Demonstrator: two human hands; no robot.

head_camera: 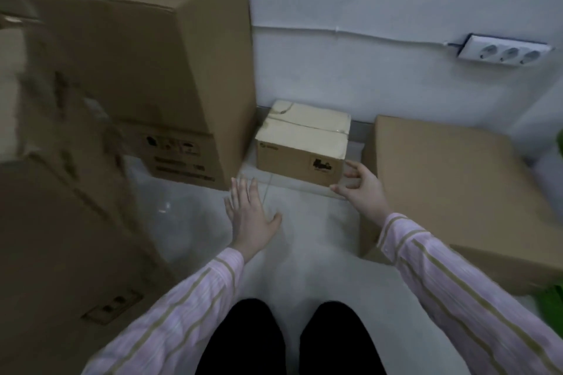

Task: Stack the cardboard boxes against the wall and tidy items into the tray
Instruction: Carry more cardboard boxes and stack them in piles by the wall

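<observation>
The small taped cardboard box is sitting on the floor, with the wall just behind it. The right hand is hovering at its right corner, fingers curved apart. The left hand is hovering before it, fingers spread. The box is looking stiff and probably light, so its side faces are suiting a two-handed hold.

Pale white wall, matte, dim cool light. Triple socket strip mounted on wall at right, tilted. Thin cable running along wall to strip. Grey skirting at wall base. Glossy light-grey floor, faint reflection at left.
</observation>
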